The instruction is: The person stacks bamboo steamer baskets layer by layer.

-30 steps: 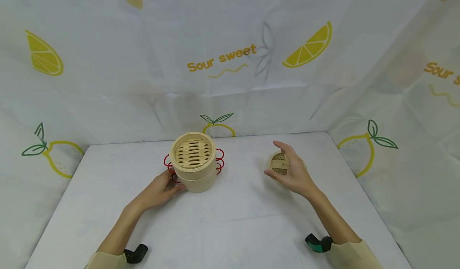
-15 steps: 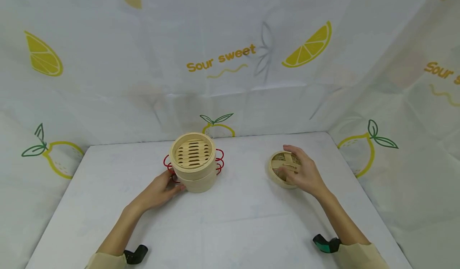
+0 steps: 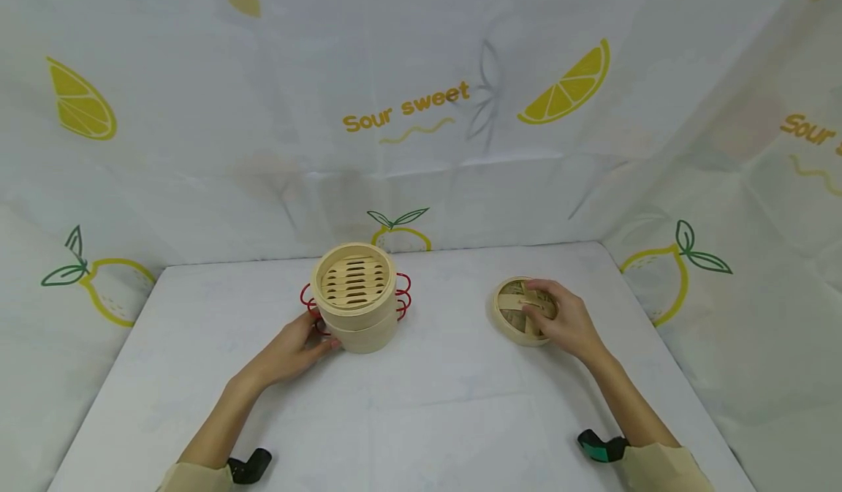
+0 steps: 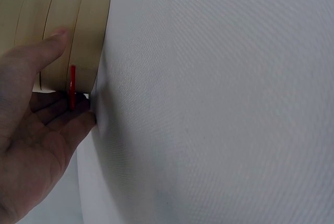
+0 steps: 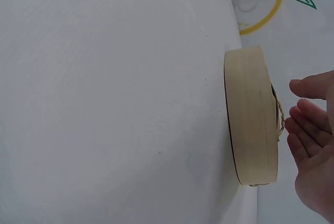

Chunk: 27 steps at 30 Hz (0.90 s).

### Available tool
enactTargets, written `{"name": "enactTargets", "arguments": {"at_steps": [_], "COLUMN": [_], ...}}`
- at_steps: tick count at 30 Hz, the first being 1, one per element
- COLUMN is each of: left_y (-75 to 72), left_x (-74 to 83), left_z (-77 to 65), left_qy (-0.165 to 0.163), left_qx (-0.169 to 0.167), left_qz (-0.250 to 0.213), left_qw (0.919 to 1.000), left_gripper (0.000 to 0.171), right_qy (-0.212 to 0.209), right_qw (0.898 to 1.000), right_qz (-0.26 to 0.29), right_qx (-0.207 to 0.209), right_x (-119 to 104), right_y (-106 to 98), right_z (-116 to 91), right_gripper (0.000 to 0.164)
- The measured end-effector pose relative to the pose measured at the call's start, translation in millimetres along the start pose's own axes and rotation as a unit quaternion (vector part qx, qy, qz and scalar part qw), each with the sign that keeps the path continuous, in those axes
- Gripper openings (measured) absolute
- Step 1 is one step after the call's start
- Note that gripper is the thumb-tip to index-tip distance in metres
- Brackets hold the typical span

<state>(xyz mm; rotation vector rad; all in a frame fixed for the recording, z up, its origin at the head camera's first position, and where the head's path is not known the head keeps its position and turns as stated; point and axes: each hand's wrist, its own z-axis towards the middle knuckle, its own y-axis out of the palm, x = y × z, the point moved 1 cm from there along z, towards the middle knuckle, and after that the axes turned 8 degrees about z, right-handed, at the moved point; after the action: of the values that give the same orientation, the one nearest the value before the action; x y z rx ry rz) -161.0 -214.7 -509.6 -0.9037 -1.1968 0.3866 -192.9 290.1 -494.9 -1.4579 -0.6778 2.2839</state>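
The left hand (image 3: 292,349) clasps, thumb against fingers, the left side of the bamboo steamer (image 3: 358,320), while the right hand (image 3: 571,324), fingers loosely parted, hovers over the round lid (image 3: 511,303), seemingly just clear of its loop (image 5: 281,122), on the white table (image 3: 434,411).

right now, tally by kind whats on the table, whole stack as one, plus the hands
Steamer stack: 1
Woven lid: 1
Hands: 2 (left hand, right hand)
Total: 4
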Motion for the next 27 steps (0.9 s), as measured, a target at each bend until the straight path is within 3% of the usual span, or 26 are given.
{"name": "enactTargets", "arguments": {"at_steps": [11, 27], "left_y": [0.8, 1.4], "left_x": [-1.7, -1.5], "left_z": [0.1, -0.5], "left_qy": [0.001, -0.003], "left_qx": [0.000, -0.001], "left_qz": [-0.001, 0.003], "left_qw": [1.0000, 1.0000], "left_gripper": [0.052, 0.053], "right_qy": [-0.029, -0.018], "right_qw": [0.999, 0.999], "right_qz": [0.012, -0.004], "right_qx": [0.010, 0.028], "right_x": [8, 12], "right_y": [0, 3], "right_z": [-2, 2], "right_gripper": [0.022, 0.007]}}
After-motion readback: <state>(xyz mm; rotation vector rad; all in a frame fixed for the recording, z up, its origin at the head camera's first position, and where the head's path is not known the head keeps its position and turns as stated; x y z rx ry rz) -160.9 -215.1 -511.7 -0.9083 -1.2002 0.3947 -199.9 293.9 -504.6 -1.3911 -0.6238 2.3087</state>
